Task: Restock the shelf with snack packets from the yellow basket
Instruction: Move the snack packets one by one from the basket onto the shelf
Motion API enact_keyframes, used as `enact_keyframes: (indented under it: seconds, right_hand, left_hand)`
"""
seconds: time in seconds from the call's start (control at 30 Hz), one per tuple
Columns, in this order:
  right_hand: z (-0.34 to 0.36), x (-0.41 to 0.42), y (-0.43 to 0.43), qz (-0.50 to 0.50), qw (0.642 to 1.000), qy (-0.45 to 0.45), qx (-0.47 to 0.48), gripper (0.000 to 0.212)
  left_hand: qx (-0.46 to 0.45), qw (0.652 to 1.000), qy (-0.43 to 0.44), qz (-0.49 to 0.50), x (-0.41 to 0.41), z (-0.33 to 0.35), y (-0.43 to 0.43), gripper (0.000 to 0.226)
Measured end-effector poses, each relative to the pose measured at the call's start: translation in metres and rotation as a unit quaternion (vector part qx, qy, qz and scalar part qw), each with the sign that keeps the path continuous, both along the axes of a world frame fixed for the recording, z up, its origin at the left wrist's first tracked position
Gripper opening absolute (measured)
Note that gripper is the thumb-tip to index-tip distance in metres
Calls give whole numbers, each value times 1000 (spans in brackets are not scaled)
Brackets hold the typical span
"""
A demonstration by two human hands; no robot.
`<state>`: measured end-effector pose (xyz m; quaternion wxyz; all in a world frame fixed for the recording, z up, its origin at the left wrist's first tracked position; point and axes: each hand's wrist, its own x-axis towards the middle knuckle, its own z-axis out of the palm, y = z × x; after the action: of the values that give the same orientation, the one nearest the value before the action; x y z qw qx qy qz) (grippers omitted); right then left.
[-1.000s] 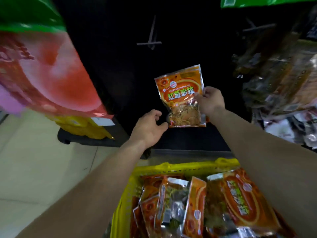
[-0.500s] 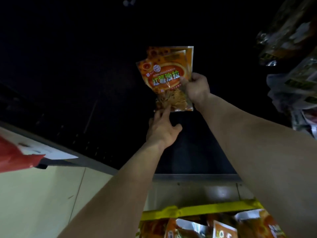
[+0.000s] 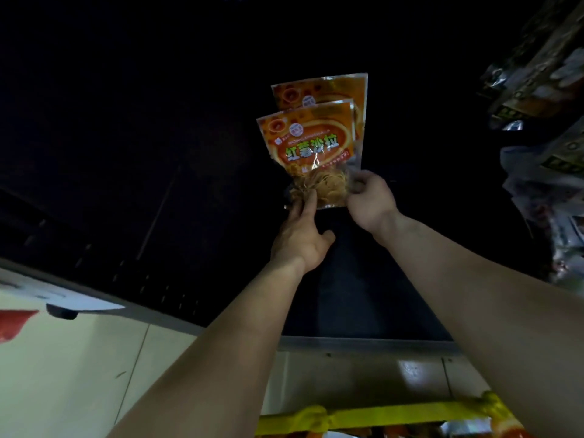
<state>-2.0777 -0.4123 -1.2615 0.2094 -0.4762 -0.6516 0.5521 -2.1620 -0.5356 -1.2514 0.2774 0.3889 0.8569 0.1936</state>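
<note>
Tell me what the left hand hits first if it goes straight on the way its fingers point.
The front orange snack packet. The left hand points up at its clear lower part, fingertips seemingly touching it. A second packet sits just behind, though depth is unclear.

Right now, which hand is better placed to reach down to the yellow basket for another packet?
Probably the left hand: its straight fingers only touch the front packet from below, so it can leave. The right hand pinches the packet's lower corner, holding it. The yellow basket lies below both arms.
</note>
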Motion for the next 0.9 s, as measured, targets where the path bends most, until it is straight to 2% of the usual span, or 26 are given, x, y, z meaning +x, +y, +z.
enact_keyframes:
  seconds: [0.07,0.17,0.23,0.37,0.5,0.77,0.9]
  right_hand:
    - [4,-3,1,47,998,44,7,46]
    - [4,-7,5,92,995,31,33,43]
    - [1,-4,3,111,993,8,45,38]
    - [3,13,1,146,977,-123,97,68]
    - [3,13,2,190,938,-233,170,63]
    - [11,-7,11,232,909,-295,179,75]
    - [17,7,0,229,909,-299,180,76]
  left_hand:
    - [2,1000,4,-5,-4,0,5,87]
    - [-4,1000,11,-10,-8,1,12,88]
    - [-19,1000,14,-17,-10,1,14,89]
    - [-55,997,37,-30,-16,1,16,90]
    - [-79,995,49,-28,-21,7,25,91]
    - [-86,994,62,-24,-37,6,33,91]
    - [-85,995,53,-21,-29,9,23,89]
